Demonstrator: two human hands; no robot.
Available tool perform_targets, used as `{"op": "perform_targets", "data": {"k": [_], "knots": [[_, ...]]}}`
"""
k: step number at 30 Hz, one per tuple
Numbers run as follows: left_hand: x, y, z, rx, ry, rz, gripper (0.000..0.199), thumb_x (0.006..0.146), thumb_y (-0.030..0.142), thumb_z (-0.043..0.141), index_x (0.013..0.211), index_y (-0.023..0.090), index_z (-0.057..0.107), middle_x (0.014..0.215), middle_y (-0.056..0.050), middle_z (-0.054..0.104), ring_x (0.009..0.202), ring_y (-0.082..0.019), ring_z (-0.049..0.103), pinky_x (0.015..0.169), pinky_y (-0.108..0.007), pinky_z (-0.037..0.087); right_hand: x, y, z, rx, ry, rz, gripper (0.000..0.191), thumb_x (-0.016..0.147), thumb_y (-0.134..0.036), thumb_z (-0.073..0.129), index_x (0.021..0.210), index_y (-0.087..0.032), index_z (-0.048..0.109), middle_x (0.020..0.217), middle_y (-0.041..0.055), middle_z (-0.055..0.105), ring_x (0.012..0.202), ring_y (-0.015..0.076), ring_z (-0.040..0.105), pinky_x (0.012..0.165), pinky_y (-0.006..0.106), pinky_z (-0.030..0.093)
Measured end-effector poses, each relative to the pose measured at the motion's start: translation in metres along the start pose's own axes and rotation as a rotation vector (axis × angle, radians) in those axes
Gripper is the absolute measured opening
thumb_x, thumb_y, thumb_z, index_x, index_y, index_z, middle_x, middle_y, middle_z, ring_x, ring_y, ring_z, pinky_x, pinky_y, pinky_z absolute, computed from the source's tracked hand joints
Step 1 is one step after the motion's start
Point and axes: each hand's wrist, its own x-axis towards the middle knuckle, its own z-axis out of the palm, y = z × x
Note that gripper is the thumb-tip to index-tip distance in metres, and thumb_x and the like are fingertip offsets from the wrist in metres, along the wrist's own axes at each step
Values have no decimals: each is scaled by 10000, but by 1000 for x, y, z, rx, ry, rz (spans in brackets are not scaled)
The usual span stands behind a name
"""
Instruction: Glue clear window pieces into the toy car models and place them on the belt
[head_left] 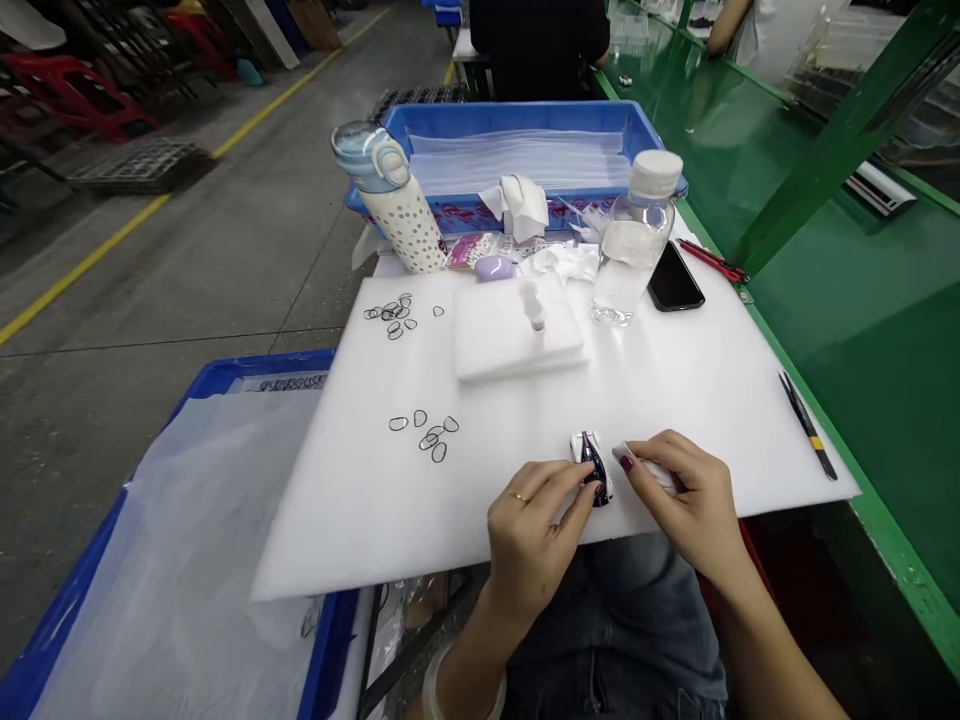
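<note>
Head view: left hand [536,520] narrow, thumb and index pinched on a small black-and-white piece [591,455]; its far end pokes past the fingertips toward 12. Right hand [694,495] pinches a white cloth [660,474] just off the piece at 3 o'clock. From the piece: black rings [432,438] at 9, foam block [510,340] at 11, tweezers [810,428] farther out at 3.

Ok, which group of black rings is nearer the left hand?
The front group, nearer the left hand and with fewer rings; the back group lies farther off, near the dotted bottle.
</note>
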Motion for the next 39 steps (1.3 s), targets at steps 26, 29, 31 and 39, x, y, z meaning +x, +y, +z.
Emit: {"op": "perform_targets", "data": {"k": [26, 29, 31, 39], "knots": [[2, -5, -3, 22, -163, -184, 233, 872, 120, 656, 1073, 223, 714, 1214, -72, 674, 1128, -231, 634, 963, -426, 573, 5, 1, 1, -72, -163, 37, 108, 908, -261, 652, 962, -179, 696, 794, 1, 645, 641, 99, 604, 552, 217, 436], [8, -4, -5, 19, -213, -214, 247, 844, 92, 674, 1046, 228, 717, 1171, -69, 672, 1103, -240, 640, 949, -442, 578, 5, 2, 3, -118, -152, 25, 113, 893, -272, 670, 942, -173, 689, 791, 8, 651, 625, 110, 601, 535, 229, 421], [16, -6, -9, 5, -279, -254, 273, 824, 76, 691, 1042, 237, 719, 1144, -65, 665, 1080, -243, 644, 931, -449, 587, 4, 2, 4, -125, -159, 25, 119, 892, -282, 668, 944, -177, 690, 799, 15, 656, 641, 123, 610, 547, 240, 427], [34, -21, -24, -29, -702, -34, 718, 791, 131, 785, 1423, 308, 492, 1522, -65, 438, 1413, -303, 384, 1137, -549, 414, 18, -1, -24, 82, -328, 133, 226, 970, -301, 535, 1037, -210, 730, 905, 48, 694, 810, 171, 653, 688, 283, 507]]}}
